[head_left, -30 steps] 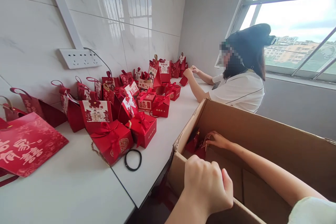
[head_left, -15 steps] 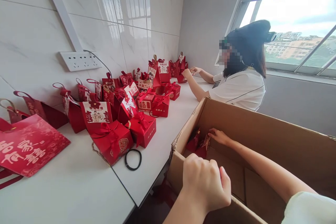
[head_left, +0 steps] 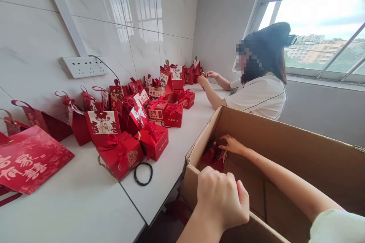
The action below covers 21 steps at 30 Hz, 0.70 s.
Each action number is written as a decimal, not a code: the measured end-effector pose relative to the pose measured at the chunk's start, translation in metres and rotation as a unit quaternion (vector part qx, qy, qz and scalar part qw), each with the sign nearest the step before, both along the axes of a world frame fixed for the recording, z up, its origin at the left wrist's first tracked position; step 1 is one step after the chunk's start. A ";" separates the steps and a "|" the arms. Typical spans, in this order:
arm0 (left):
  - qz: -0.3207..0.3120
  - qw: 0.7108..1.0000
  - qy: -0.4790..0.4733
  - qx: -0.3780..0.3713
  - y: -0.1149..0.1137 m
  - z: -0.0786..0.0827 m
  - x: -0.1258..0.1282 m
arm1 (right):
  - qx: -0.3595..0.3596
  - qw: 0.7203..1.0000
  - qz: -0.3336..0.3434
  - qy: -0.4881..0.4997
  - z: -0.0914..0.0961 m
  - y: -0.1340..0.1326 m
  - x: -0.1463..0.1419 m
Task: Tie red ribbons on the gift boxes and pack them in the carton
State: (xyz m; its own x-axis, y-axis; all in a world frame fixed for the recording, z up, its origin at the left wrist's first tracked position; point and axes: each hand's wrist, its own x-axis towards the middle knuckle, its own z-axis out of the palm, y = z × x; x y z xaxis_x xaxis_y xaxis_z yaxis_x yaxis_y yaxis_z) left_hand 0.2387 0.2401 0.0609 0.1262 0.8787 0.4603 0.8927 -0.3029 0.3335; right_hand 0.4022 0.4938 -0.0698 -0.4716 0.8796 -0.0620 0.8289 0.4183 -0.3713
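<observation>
My left hand (head_left: 221,197) is closed over the near rim of a large cardboard box (head_left: 291,131). Inside that box, my right hand (head_left: 232,145) reaches to the far left corner with its fingers apart. Its fingertips are just above red gift boxes (head_left: 215,159) lying on the bottom there; whether they touch cannot be made out. On the white table to the left, red gift boxes with ribbon bows (head_left: 155,140) stand close together, among others with white picture labels (head_left: 104,123) and loop handles.
A co-worker (head_left: 261,95) in a white top sits at the table's far end, both hands on a small red item. A black hair tie (head_left: 143,174) lies near the table edge. A red paper bag (head_left: 34,159) rests at the left. A power strip (head_left: 85,67) is on the wall.
My right hand has shifted slightly left and up off the red gift boxes, its fingers spreading. My left hand stays on the rim. The co-worker's hands have lifted a red item.
</observation>
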 end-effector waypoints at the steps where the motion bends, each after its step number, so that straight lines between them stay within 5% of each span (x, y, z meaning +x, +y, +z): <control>1: 0.002 1.000 -0.001 0.000 0.000 0.000 0.000 | 0.000 1.000 0.012 0.000 0.000 0.000 -0.007; 9: -0.003 1.000 0.005 -0.004 -0.001 -0.001 0.000 | -0.024 1.000 0.006 0.004 -0.004 0.010 -0.040; 21: 0.000 1.000 -0.003 0.006 0.000 -0.002 0.001 | -0.050 0.998 -0.024 0.019 -0.003 0.022 -0.038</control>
State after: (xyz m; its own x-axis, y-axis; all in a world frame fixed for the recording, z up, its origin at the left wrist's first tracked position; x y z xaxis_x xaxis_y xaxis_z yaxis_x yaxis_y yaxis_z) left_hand 0.2395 0.2400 0.0586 0.1232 0.8731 0.4718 0.8905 -0.3071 0.3357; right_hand 0.3638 0.5160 -0.0730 -0.4326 0.8916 -0.1339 0.8313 0.3370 -0.4419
